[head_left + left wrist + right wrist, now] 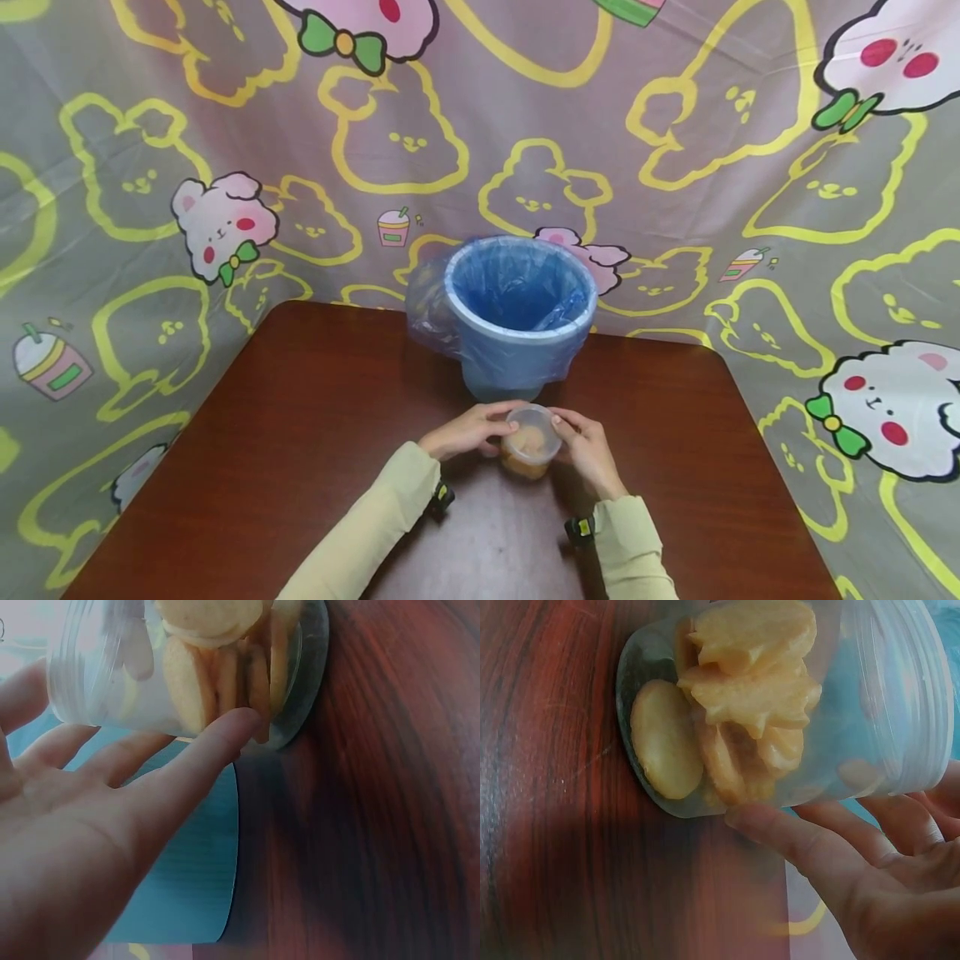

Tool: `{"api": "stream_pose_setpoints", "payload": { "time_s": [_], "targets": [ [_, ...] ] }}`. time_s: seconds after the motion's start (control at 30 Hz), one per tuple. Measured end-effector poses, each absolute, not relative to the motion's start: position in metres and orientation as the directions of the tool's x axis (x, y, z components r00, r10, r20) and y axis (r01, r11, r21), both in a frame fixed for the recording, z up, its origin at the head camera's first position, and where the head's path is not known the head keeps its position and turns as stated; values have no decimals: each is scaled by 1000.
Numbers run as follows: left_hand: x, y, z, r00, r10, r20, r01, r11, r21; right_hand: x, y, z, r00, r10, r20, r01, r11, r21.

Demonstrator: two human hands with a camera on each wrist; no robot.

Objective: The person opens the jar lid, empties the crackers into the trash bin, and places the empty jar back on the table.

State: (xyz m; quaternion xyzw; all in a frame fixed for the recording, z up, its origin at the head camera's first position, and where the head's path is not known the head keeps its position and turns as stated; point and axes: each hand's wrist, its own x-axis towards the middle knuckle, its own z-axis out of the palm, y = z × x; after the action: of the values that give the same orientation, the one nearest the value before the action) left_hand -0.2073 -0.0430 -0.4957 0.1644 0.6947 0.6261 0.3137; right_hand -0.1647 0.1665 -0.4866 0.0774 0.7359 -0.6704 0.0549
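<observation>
A clear round plastic jar (528, 467) with a translucent lid (533, 425) is at the middle of the table, between both hands. Pale yellow cookies (754, 634) lie in its lower part, some flat and round, some ridged. My left hand (467, 432) holds the jar from the left, its thumb at the lid's edge. From the right, my right hand (588, 450) holds it in the same way, thumb by the lid's rim. Both wrist views show fingers against the jar's wall, with its base at or close to the tabletop; contact there is hard to tell.
Just behind the jar stands a blue bin (504, 358) lined with a clear plastic bag (432, 308) that bulges out on its left. The brown wooden table (262, 467) reaches back to a curtain (300, 142) with cartoon prints. Each wrist wears a small black camera (442, 497).
</observation>
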Motion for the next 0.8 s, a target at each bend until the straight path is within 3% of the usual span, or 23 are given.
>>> {"api": "stream_pose_setpoints", "payload": {
  "time_s": [0.43,0.8],
  "targets": [
    [-206,-54,-498,-734,633,-248,-192,156,969,-160,159,-488,-985,11,-173,174,90,-981],
    [-205,-64,-493,-729,652,-208,-134,162,978,-162,153,-488,-987,1,-164,163,82,-983]
  ]
}}
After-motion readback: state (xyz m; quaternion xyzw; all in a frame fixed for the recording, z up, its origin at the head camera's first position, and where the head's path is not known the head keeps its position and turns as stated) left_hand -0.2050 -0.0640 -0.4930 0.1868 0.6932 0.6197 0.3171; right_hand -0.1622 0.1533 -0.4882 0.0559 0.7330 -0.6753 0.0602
